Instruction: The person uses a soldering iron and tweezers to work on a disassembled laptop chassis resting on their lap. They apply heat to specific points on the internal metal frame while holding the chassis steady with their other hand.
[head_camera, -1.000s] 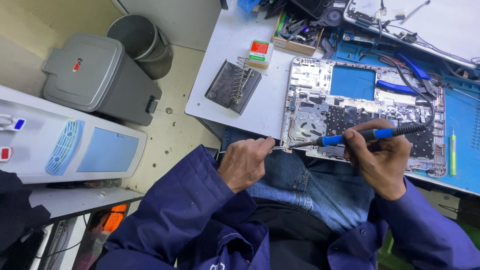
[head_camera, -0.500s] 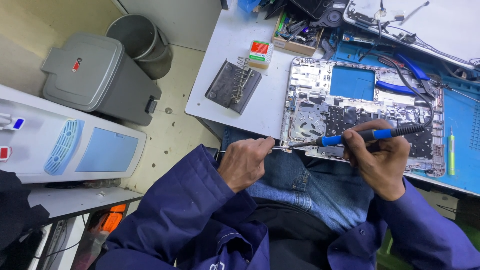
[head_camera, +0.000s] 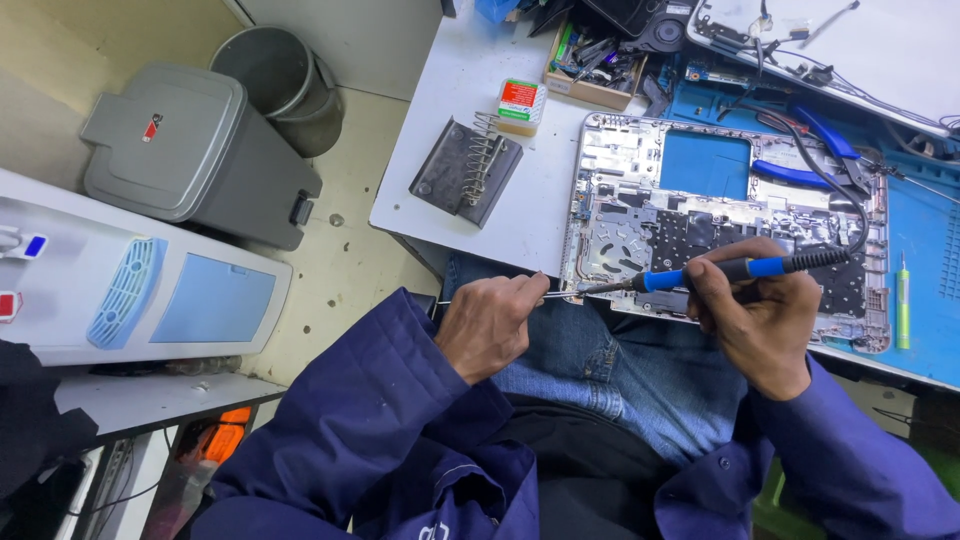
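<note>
So the right hand (head_camera: 760, 320) is wrapped around a blue-and-black soldering iron (head_camera: 735, 270), pen-style, with the metal tip pointing at the near left corner of an opened silver laptop base (head_camera: 640, 200). That base lies at the near edge of the white desk (head_camera: 450, 130), partly on a blue work mat (head_camera: 925, 230), insides up. The left hand (head_camera: 490, 325) is closed in a loose fist, pinching a thin strand of solder wire (head_camera: 560, 294) whose end meets the iron's tip right at the laptop's edge, just over the lap in blue jeans (head_camera: 620, 380).

Labels and packages: a small squarish box (head_camera: 521, 105) with a red-and-green label top sits toward the desk's left side, just beyond a dark metal iron stand with a coil spring (head_camera: 465, 172). A shallow cardboard tray of loose parts (head_camera: 595, 65) is at the far edge. Blue-handled pliers (head_camera: 805, 150) lie on the mat by the laptop's far right corner, and a slim green pen-shaped tool (head_camera: 903, 300) lies near the desk's right edge.

On the floor left of the desk: a grey plastic bin with a small red sticker on the lid (head_camera: 190, 150), and a white water dispenser with a pale blue panel (head_camera: 140, 290).
</note>
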